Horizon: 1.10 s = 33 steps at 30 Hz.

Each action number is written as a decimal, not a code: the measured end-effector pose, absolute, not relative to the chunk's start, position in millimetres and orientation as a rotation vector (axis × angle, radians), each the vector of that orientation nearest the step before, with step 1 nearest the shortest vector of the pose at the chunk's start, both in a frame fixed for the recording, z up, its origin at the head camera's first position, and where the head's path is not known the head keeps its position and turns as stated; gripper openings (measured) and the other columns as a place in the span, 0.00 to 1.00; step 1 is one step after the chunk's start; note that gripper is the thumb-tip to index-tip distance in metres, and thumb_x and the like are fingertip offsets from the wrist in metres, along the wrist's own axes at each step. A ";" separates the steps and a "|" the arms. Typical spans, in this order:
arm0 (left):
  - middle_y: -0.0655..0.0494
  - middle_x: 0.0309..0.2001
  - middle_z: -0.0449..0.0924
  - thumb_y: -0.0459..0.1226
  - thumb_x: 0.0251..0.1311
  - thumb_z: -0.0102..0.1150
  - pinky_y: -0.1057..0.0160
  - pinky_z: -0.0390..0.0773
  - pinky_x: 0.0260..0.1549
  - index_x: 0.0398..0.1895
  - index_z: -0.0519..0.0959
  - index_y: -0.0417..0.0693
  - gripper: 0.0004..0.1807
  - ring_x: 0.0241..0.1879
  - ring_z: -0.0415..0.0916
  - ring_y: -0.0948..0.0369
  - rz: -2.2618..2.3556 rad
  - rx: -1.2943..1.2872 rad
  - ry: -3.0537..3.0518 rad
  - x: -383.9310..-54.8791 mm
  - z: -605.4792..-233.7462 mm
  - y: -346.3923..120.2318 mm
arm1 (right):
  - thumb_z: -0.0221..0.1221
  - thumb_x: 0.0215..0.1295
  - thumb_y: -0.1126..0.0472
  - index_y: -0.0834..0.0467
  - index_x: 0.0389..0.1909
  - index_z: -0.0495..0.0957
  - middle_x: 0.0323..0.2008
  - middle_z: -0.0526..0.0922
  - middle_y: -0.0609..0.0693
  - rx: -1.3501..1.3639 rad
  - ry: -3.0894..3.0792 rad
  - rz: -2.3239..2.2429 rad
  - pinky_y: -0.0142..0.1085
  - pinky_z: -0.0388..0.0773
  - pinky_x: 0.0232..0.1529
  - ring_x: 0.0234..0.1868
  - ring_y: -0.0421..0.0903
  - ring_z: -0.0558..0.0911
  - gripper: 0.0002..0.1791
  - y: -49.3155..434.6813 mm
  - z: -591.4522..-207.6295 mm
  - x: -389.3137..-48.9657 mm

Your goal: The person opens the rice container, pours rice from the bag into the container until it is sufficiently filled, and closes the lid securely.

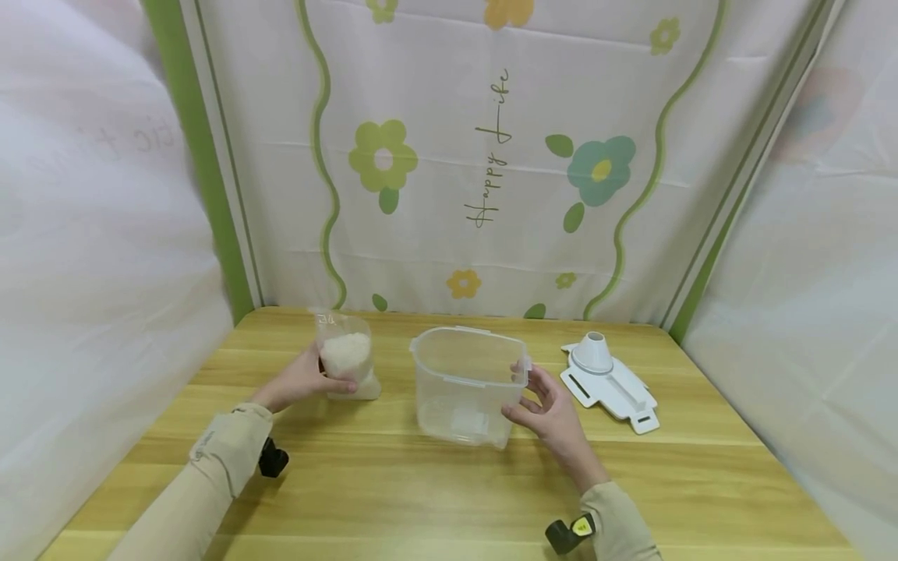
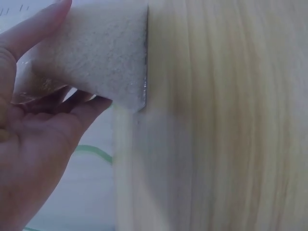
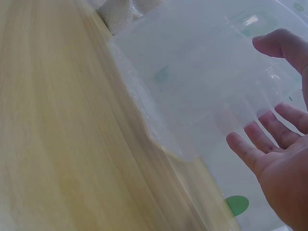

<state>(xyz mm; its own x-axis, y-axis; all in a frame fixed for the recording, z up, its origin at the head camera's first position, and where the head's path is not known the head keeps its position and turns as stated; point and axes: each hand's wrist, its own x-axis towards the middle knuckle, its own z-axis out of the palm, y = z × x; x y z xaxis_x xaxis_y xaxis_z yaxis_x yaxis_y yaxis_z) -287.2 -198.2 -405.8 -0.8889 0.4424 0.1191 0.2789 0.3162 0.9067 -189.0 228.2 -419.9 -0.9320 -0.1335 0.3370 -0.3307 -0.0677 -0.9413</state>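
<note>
On the left, my left hand (image 1: 313,379) grips a clear plastic bag of white grains like rice (image 1: 346,352), thumb on the near side. In the left wrist view the bag (image 2: 101,53) bulges between the thumb and the fingers below. A clear plastic container (image 1: 449,405), without a lid on it, stands upright at the middle of the table. Around its right end is my right hand (image 1: 550,413), thumb by the front corner and fingers toward the side. The right wrist view has those fingers (image 3: 243,144) spread and only slightly bent at the container wall (image 3: 178,82).
A white lid-like piece (image 1: 617,393) with slotted flaps lies to the right of the container, bearing a white cone-shaped spout (image 1: 592,354). The wooden table (image 1: 421,499) ends at a flowered curtain (image 1: 435,156) behind, with white cloth at both sides.
</note>
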 end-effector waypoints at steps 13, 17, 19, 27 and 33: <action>0.40 0.57 0.73 0.38 0.51 0.76 0.48 0.74 0.54 0.66 0.61 0.36 0.43 0.55 0.73 0.46 1.605 0.601 2.476 -282.4 -406.3 -190.0 | 0.70 0.53 0.75 0.69 0.68 0.62 0.66 0.66 0.62 0.507 -2.044 2.127 0.44 0.72 0.60 0.67 0.65 0.62 0.41 228.7 -419.9 -188.8; 0.41 0.56 0.74 0.39 0.50 0.77 0.46 0.74 0.54 0.65 0.64 0.36 0.42 0.55 0.74 0.46 1.602 0.580 2.545 -277.7 -405.7 -187.3 | 0.70 0.53 0.75 0.70 0.68 0.61 0.67 0.63 0.67 0.516 -2.043 2.137 0.43 0.71 0.60 0.68 0.65 0.62 0.42 228.8 -420.5 -188.9; 0.41 0.56 0.75 0.41 0.49 0.77 0.45 0.74 0.54 0.65 0.65 0.37 0.42 0.55 0.74 0.46 1.588 0.570 2.593 -275.5 -405.7 -186.1 | 0.70 0.52 0.75 0.70 0.68 0.61 0.68 0.61 0.69 0.518 -2.042 2.137 0.43 0.71 0.60 0.67 0.64 0.62 0.42 228.5 -421.0 -188.9; 0.44 0.53 0.77 0.44 0.46 0.79 0.46 0.76 0.51 0.61 0.70 0.38 0.42 0.53 0.75 0.48 1.531 0.547 2.700 -271.6 -405.0 -180.8 | 0.70 0.52 0.75 0.69 0.68 0.62 0.67 0.63 0.68 0.505 -2.042 2.132 0.44 0.71 0.60 0.67 0.65 0.62 0.42 227.8 -421.4 -189.3; 0.44 0.54 0.77 0.44 0.45 0.80 0.46 0.76 0.51 0.62 0.69 0.38 0.43 0.53 0.75 0.48 1.541 0.538 2.674 -271.8 -405.7 -181.1 | 0.70 0.52 0.75 0.69 0.68 0.62 0.67 0.63 0.68 0.507 -2.044 2.131 0.43 0.72 0.60 0.67 0.64 0.62 0.42 228.3 -421.8 -190.1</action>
